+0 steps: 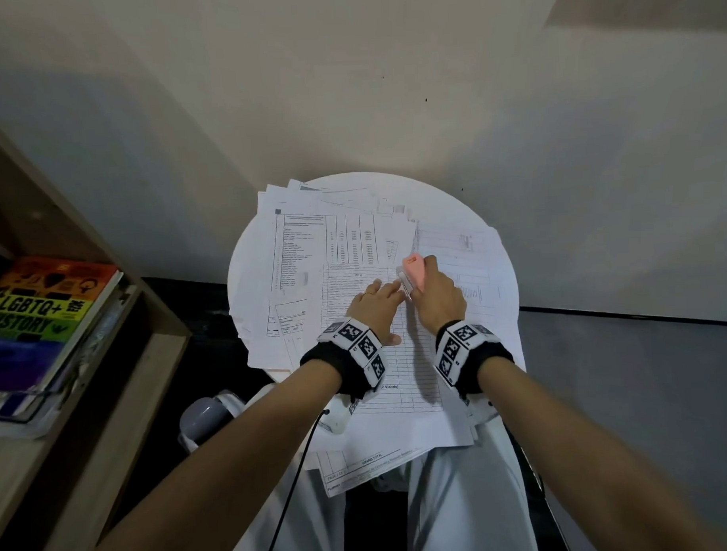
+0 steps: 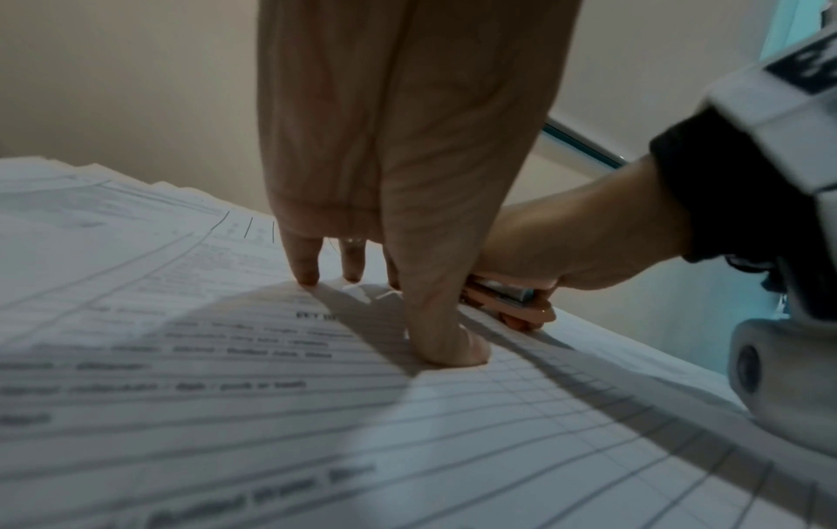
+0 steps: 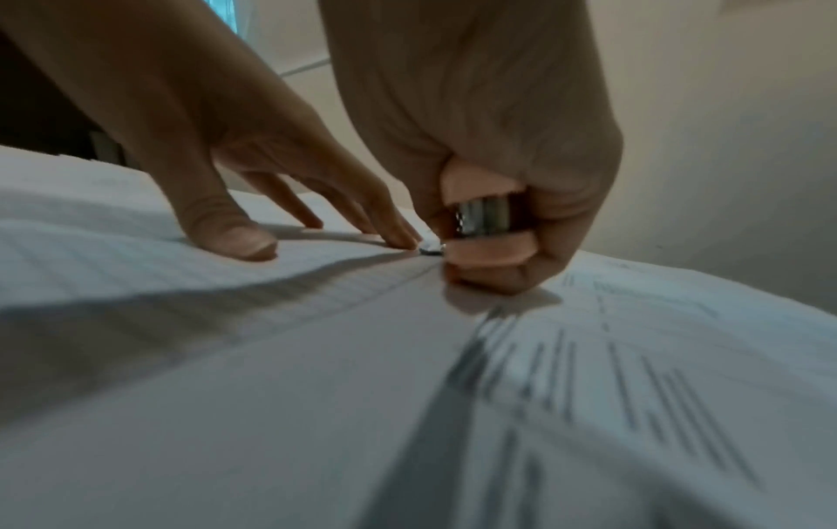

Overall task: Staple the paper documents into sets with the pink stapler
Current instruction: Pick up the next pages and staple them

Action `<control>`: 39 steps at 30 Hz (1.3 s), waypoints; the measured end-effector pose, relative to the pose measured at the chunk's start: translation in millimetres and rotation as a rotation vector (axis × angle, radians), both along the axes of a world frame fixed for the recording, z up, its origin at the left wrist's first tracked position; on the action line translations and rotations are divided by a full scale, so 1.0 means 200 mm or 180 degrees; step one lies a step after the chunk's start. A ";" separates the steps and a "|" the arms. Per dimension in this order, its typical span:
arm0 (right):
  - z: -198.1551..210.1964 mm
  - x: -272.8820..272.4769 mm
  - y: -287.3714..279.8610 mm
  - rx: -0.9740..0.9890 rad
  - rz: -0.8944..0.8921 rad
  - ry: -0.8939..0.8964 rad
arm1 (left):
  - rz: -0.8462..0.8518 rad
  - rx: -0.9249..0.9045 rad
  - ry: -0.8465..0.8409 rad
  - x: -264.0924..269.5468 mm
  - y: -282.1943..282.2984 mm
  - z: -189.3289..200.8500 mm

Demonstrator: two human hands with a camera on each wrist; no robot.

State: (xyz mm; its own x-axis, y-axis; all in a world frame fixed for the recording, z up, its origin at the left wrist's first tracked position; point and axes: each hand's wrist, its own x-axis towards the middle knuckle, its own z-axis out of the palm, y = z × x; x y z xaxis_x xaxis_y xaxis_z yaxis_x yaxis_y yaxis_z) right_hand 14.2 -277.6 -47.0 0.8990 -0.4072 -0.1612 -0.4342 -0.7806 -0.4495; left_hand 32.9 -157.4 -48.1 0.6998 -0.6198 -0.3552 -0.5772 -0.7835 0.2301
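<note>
Printed paper documents [image 1: 352, 251] lie in loose overlapping piles on a small round white table [image 1: 441, 190]. My right hand [image 1: 436, 293] grips the pink stapler [image 1: 413, 271] at the top right corner of the front set of sheets [image 1: 398, 373]. From the left wrist view the stapler [image 2: 512, 304] sits on that paper edge under my right hand [image 2: 566, 247]. My left hand [image 1: 375, 303] presses flat on the same sheets just left of the stapler, fingers straight [image 2: 308, 257]. In the right wrist view the stapler [image 3: 484, 229] shows its metal back between my curled fingers, with my left hand [image 3: 235, 171] beside it.
A wooden shelf [image 1: 87, 326] with a rainbow-covered book [image 1: 45, 311] stands at the left. The beige wall [image 1: 388, 89] rises right behind the table. A black cable [image 1: 294, 471] hangs by my white-trousered legs [image 1: 456, 498]. Some sheets overhang the table's near edge [image 1: 360, 465].
</note>
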 end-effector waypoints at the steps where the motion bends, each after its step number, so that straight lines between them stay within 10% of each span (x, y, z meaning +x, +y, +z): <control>1: 0.00 0.01 0.00 0.0067 -0.0067 0.0064 | -0.0006 -0.0004 0.0002 0.00 0.00 0.00; 19: 0.16 -0.05 -0.05 0.0904 -0.0120 -0.0670 | -0.0046 -0.0169 0.0223 0.03 0.03 0.02; 33: 0.29 -0.24 0.01 0.1333 0.0257 -0.0925 | 0.2153 -0.4206 0.1662 -0.13 0.03 0.22; 39: 0.32 -0.30 0.24 0.1079 0.0889 -0.0707 | 0.2836 -0.4422 0.1394 -0.21 0.30 0.26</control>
